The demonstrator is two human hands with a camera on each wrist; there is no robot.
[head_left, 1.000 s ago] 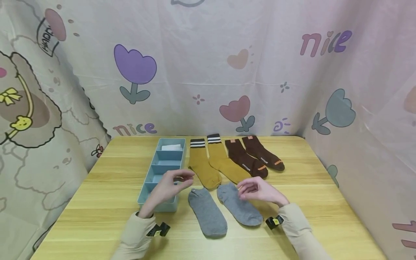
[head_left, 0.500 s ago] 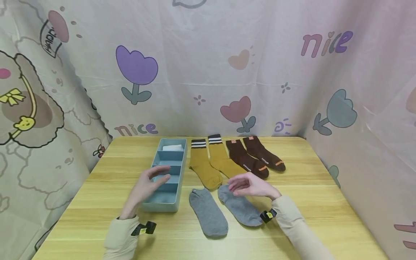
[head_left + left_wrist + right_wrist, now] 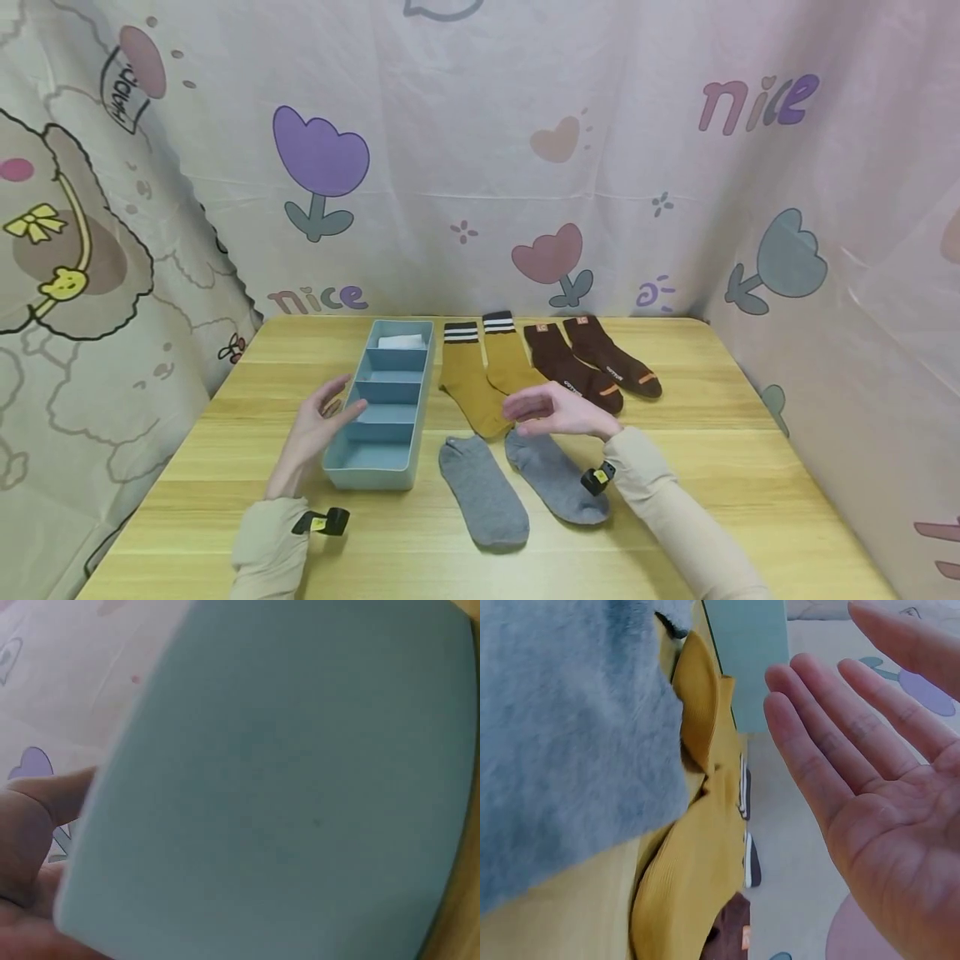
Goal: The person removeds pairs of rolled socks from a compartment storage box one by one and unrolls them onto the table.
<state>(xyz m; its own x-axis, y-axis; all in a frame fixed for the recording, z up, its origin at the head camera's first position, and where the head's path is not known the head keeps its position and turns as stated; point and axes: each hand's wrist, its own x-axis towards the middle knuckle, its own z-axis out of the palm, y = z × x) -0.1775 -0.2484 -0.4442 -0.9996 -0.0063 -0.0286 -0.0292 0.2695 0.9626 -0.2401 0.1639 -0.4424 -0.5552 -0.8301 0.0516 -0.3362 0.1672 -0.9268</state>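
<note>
A light-blue organizer box with several compartments stands left of the middle; a white item lies in its far compartment. My left hand is at the box's left side, fingers loosely bent, holding nothing; whether it touches the rim I cannot tell. Its box wall fills most of the left wrist view. My right hand hovers over the right grey sock and the toe ends of the mustard socks, palm bare and fingers extended. The left grey sock lies flat beside it.
Two mustard socks with striped cuffs lie behind the grey pair. Two brown socks lie at the back right. A patterned curtain hangs behind and beside the wooden table.
My left hand has moved left, from over the box to its left side. My right hand has shifted left and slightly away from me. The socks and box stay in place.
</note>
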